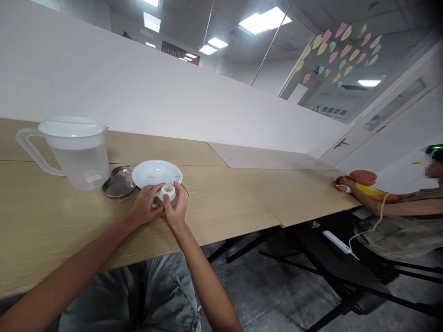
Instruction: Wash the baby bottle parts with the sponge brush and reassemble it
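Both my hands are closed around a baby bottle (168,191) with a white collar and a pale teat on top. My left hand (148,205) grips it from the left. From the right, my right hand (176,206) wraps it, its thumb against the collar. The bottle's body is mostly hidden behind my fingers. Just beyond it lies a white oval bowl (157,170); something green and thin shows at its right edge. A steel kidney dish (117,184) sits to the left, with a small clear cap-like piece (129,173) at its right side.
A lidded plastic pitcher (81,159) of clear liquid stands at the left of the wooden table (224,198). A white wall rises behind. Far right, a seated person (398,221) has their hands by a doll (363,177); a black bench (332,258) holds a white power strip (336,242).
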Available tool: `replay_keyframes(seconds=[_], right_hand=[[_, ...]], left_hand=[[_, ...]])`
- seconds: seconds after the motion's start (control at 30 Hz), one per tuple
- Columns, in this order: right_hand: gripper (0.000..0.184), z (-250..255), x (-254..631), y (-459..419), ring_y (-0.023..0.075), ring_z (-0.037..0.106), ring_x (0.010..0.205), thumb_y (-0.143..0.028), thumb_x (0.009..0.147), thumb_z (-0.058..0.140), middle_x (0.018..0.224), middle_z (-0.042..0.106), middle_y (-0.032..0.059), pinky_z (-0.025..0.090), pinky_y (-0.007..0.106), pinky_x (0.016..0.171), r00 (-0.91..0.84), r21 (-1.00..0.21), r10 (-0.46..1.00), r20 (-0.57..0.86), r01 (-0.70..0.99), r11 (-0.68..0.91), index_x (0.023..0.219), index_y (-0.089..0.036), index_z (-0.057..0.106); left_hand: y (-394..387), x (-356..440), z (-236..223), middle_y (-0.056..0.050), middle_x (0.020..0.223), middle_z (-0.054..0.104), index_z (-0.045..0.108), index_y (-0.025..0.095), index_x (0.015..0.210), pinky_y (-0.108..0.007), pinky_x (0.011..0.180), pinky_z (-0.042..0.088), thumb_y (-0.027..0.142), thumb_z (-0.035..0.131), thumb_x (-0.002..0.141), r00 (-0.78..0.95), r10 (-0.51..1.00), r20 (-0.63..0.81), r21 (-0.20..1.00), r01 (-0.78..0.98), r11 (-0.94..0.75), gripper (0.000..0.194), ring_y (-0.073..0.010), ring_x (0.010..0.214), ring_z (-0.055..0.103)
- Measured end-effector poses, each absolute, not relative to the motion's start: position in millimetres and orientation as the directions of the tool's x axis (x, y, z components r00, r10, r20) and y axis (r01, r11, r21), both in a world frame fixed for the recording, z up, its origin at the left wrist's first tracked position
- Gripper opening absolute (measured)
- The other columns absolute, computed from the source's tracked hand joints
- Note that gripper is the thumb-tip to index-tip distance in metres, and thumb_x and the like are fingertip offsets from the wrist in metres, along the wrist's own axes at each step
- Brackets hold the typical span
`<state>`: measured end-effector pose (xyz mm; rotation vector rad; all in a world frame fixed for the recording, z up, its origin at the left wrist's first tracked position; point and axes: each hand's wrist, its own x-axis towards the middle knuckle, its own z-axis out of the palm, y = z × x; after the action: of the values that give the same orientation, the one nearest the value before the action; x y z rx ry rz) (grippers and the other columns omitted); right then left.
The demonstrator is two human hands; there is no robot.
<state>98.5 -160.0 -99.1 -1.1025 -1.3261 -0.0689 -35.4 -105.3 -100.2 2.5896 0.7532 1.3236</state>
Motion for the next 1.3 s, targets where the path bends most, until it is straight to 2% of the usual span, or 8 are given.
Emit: replay_keyframes(seconds=[0.2,0.4,0.5,0.63,0.8,0.9,1.0,1.3], right_hand=[[0.042,-100,98,-158,0.0254,0.059,0.108,-0.043,0.088,0.055,0.112,0.065,0.0116,0.047,0.047,0.096,0.345,-0.606,0.525,0.779,0.631,0.485,0.122,-0.018,0.052],[0.042,-100,99,-157,0.0246,0.060,0.103,-0.045,0.084,0.061,0.108,0.065,0.0107,0.048,0.044,0.091,0.371,-0.604,0.502,0.781,0.653,0.456,0.116,-0.019,0.053],[0.044,-100,98,-156,0.0241,0.060,0.099,-0.047,0.082,0.065,0.103,0.065,0.0097,0.047,0.042,0.090,0.388,-0.602,0.485,0.784,0.668,0.438,0.113,-0.018,0.055],[0.046,-99,96,-156,0.0232,0.060,0.092,-0.050,0.078,0.068,0.096,0.064,0.0067,0.045,0.041,0.088,0.421,-0.633,0.505,0.753,0.672,0.383,0.110,-0.019,0.056],[0.052,-97,95,-154,0.0226,0.059,0.090,-0.051,0.072,0.074,0.092,0.062,0.0033,0.040,0.042,0.091,0.476,-0.707,0.563,0.676,0.633,0.314,0.110,-0.020,0.059],[0.045,-96,95,-152,0.0241,0.058,0.093,-0.049,0.070,0.076,0.092,0.060,0.0034,0.039,0.043,0.091,0.490,-0.748,0.609,0.623,0.600,0.282,0.102,-0.020,0.063],[0.041,-96,95,-152,0.0242,0.057,0.096,-0.047,0.068,0.077,0.095,0.061,0.0039,0.039,0.042,0.091,0.491,-0.771,0.631,0.601,0.566,0.293,0.094,-0.020,0.061],[0.047,-97,90,-146,0.0230,0.056,0.096,-0.049,0.064,0.080,0.095,0.062,0.0033,0.042,0.039,0.090,0.562,-0.832,0.625,0.541,0.468,0.298,0.092,-0.020,0.057]], left_hand=[[-105,-35,-99,-0.013,0.122,0.064,0.047,0.017,0.130,-0.043,0.098,0.044,0.039,0.059,0.083,0.463,0.504,0.729,0.352,0.379,-0.856,0.054,-0.0288,0.113,0.060],[-105,-32,-97,-0.009,0.111,0.068,0.044,0.019,0.132,-0.041,0.100,0.044,0.041,0.066,0.075,0.396,0.625,0.672,0.498,0.382,-0.778,0.064,-0.0273,0.112,0.060],[-105,-31,-96,-0.007,0.103,0.069,0.046,0.019,0.128,-0.043,0.103,0.041,0.040,0.067,0.072,0.358,0.661,0.659,0.530,0.402,-0.746,0.064,-0.0275,0.110,0.060],[-106,-30,-96,-0.007,0.099,0.068,0.046,0.020,0.127,-0.047,0.104,0.036,0.036,0.068,0.069,0.346,0.672,0.655,0.531,0.423,-0.735,0.063,-0.0289,0.109,0.059],[-108,-28,-98,-0.006,0.099,0.068,0.046,0.020,0.124,-0.046,0.101,0.036,0.031,0.063,0.070,0.336,0.673,0.659,0.534,0.421,-0.733,0.058,-0.0268,0.103,0.061],[-110,-27,-98,-0.006,0.099,0.067,0.046,0.020,0.124,-0.045,0.099,0.037,0.030,0.064,0.068,0.336,0.676,0.656,0.527,0.437,-0.729,0.060,-0.0268,0.102,0.060],[-112,-27,-97,-0.007,0.099,0.067,0.046,0.020,0.124,-0.045,0.098,0.037,0.029,0.064,0.069,0.328,0.682,0.654,0.525,0.452,-0.721,0.059,-0.0273,0.103,0.059],[-110,-26,-98,-0.007,0.099,0.067,0.049,0.019,0.121,-0.045,0.096,0.038,0.030,0.062,0.070,0.328,0.672,0.664,0.513,0.456,-0.728,0.053,-0.0280,0.103,0.060]])
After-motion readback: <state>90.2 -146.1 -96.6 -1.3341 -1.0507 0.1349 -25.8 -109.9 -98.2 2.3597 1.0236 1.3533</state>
